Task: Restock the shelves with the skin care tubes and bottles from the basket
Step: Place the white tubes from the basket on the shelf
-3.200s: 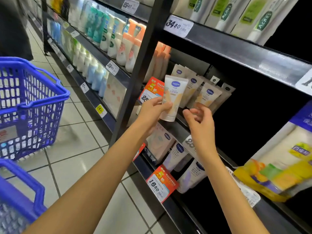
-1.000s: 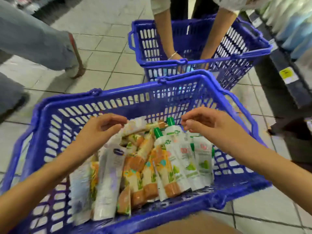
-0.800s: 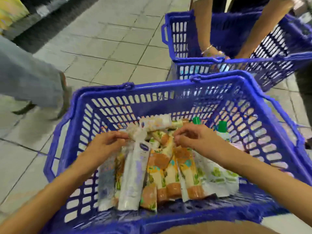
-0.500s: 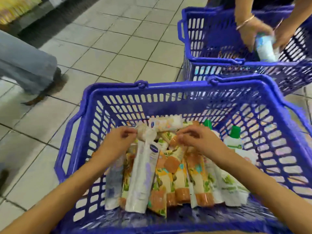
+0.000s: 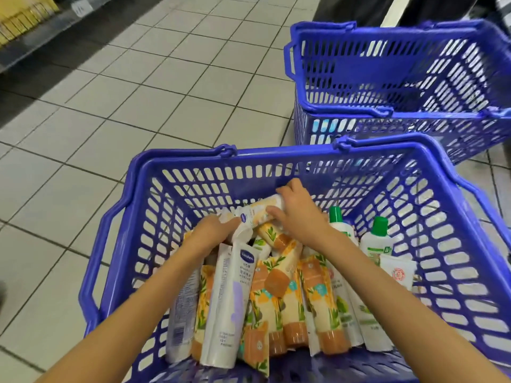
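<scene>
Both hands have pushed further up the pile since half a second ago, and the other person's hands are gone from the second basket (image 5: 387, 109) beyond my fingertips.

Right hand (image 5: 297, 217) is wrapped round the fat end of a cream-and-orange tube (image 5: 260, 210) that lies crosswise on top of the heap, at the far end of the basket (image 5: 276, 153). Left hand (image 5: 213, 230) is at the tube's flat crimped end and looks to be pinching it, though the thumb is hidden, so take that with a pinch of salt. So the tube sits between the two hands, not yet lifted clear.

How I'd do this bit:
- Let the right hand do the carrying. It has the solid end, so the grip won't fold.
- Lift straight up first. A white tube (image 5: 232, 299) has its cap right under the left fingertips, and orange tubes (image 5: 290, 299) lie under the right wrist. Dragging sideways will probably rake them along.
- Watch the two green-capped bottles (image 5: 376, 239) just right of the right forearm. They stand upright and look easy to knock.
- Free the left hand once the tube is up, so it can steady things on the shelf.
</scene>
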Tool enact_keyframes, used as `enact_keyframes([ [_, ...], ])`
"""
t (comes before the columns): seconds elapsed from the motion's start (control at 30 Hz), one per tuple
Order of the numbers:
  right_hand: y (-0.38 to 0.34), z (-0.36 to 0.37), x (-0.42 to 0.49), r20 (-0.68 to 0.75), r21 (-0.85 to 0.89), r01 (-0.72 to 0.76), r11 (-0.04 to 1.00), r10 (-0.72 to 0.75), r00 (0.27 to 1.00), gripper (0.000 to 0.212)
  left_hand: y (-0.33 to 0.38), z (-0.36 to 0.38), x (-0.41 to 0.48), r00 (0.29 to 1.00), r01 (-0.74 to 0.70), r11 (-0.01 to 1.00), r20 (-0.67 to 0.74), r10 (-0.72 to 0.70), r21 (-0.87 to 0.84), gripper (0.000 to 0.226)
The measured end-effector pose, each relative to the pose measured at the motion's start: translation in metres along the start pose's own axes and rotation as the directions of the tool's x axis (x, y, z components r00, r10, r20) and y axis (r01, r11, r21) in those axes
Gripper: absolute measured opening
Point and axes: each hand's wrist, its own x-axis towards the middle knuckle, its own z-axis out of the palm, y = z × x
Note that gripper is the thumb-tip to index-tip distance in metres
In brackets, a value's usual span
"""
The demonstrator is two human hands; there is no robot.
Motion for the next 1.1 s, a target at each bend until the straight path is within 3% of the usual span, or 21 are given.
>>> enact_keyframes([
  [0.13, 0.004, 0.007, 0.003, 0.07, -0.246, 0.061, 0.967, -0.045, 0.997, 0.045, -0.003, 0.002, -0.004, 0.993, -0.012, 0.959, -0.119, -0.022, -0.283, 0.016],
  [0.2, 0.007, 0.006, -0.002, 0.142, -0.281, 0.064, 0.957, -0.024, 0.99, 0.047, 0.002, 0.0, -0.011, 0.993, -0.018, 0.914, -0.114, -0.031, -0.406, 0.02],
  [0.33, 0.014, -0.011, -0.021, 0.272, -0.136, 0.055, 0.989, -0.016, 0.962, 0.043, 0.01, -0.004, -0.038, 0.998, -0.046, 0.821, -0.055, 0.018, -0.568, 0.014],
  [0.43, 0.018, -0.044, -0.041, 0.292, -0.041, 0.051, 0.998, -0.037, 0.956, 0.035, 0.019, -0.006, -0.064, 0.975, -0.221, 0.753, -0.112, 0.194, -0.62, 0.021],
  [0.5, 0.022, -0.075, -0.058, 0.248, 0.147, -0.048, 0.988, 0.01, 0.969, 0.033, 0.029, -0.004, -0.082, 0.912, -0.406, 0.771, -0.169, 0.373, -0.491, 0.023],
  [0.57, 0.025, -0.105, -0.082, 0.207, 0.441, -0.209, 0.873, 0.128, 0.97, 0.023, 0.049, 0.003, -0.101, 0.836, -0.517, 0.703, -0.108, 0.539, -0.488, 0.022],
  [0.67, 0.041, -0.139, -0.122, 0.159, 0.826, -0.261, 0.499, 0.238, 0.958, 0.016, 0.092, 0.032, -0.125, 0.712, -0.453, 0.55, 0.087, 0.697, -0.702, 0.027],
  [0.73, 0.053, -0.159, -0.154, 0.074, 0.906, -0.193, 0.378, 0.308, 0.949, 0.022, 0.121, 0.061, -0.137, 0.638, -0.367, 0.506, 0.185, 0.748, -0.781, 0.031],
  [0.83, 0.071, -0.177, -0.206, -0.066, 0.914, -0.133, 0.384, 0.464, 0.883, 0.027, 0.163, 0.109, -0.161, 0.526, -0.182, 0.464, 0.313, 0.791, -0.867, 0.031],
  [0.93, 0.088, -0.183, -0.253, -0.226, 0.914, -0.037, 0.405, 0.581, 0.782, 0.019, 0.2, 0.151, -0.197, 0.326, -0.065, 0.434, 0.392, 0.86, -0.899, 0.026],
  [1.03, 0.097, -0.195, -0.296, -0.425, 0.853, 0.049, 0.519, 0.638, 0.643, 0.021, 0.228, 0.183, -0.226, 0.187, -0.079, 0.433, 0.413, 0.891, -0.898, 0.022],
  [1.1, 0.104, -0.209, -0.322, -0.562, 0.767, 0.019, 0.642, 0.657, 0.502, 0.022, 0.242, 0.2, -0.242, 0.133, -0.134, 0.427, 0.411, 0.902, -0.894, 0.02],
])
